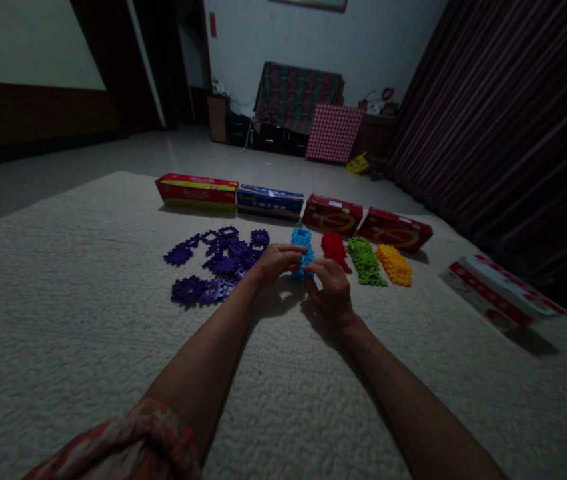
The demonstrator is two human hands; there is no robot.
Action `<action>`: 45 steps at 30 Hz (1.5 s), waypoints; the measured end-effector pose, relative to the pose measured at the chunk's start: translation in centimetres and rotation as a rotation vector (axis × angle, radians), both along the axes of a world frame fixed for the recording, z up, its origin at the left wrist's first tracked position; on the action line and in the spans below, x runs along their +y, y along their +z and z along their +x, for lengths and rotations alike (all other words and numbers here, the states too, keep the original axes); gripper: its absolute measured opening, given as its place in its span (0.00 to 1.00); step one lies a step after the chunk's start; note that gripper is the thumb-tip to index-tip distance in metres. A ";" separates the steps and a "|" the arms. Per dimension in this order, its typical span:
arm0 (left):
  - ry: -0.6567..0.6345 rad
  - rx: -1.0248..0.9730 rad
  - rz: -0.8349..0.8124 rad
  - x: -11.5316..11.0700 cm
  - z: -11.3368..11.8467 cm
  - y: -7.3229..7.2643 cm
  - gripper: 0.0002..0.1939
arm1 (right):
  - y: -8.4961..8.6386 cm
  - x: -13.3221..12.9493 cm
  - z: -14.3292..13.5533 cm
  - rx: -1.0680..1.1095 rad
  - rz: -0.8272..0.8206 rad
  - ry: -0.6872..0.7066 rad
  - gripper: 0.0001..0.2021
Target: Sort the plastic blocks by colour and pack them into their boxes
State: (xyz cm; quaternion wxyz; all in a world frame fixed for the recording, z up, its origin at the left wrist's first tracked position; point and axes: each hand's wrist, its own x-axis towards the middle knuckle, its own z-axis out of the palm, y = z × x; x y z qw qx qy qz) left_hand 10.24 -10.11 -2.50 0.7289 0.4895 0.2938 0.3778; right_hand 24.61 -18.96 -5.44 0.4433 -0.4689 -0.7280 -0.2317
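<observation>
Seemingly pinched grips [279, 263] [332, 285] on blue pieces [301, 236]

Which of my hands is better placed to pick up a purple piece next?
Probably your left hand: it's nearer the purple pieces, with your right hand farther across; both have fingers at the blue pieces.

It was a home: beyond the quilt [88, 320], a shiny floor [173, 143] led to draped furniture [298, 97] and a wall [378, 47] with a frame [320, 4]; right of the quilt hung a curtain [493, 100].
</observation>
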 end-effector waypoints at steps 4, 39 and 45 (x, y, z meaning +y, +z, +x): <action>-0.003 -0.010 -0.018 0.1 0.0 0.0 0.11 | 0.0 -0.3 -0.2 -0.084 -0.055 -0.035 0.06; 0.362 0.301 0.318 1.8 -0.1 -1.6 0.16 | -0.6 0.0 0.9 -0.007 -0.411 -0.293 0.05; 0.382 0.292 0.372 2.7 0.2 -3.3 0.16 | -1.1 0.2 1.2 -0.054 -0.383 -0.284 0.05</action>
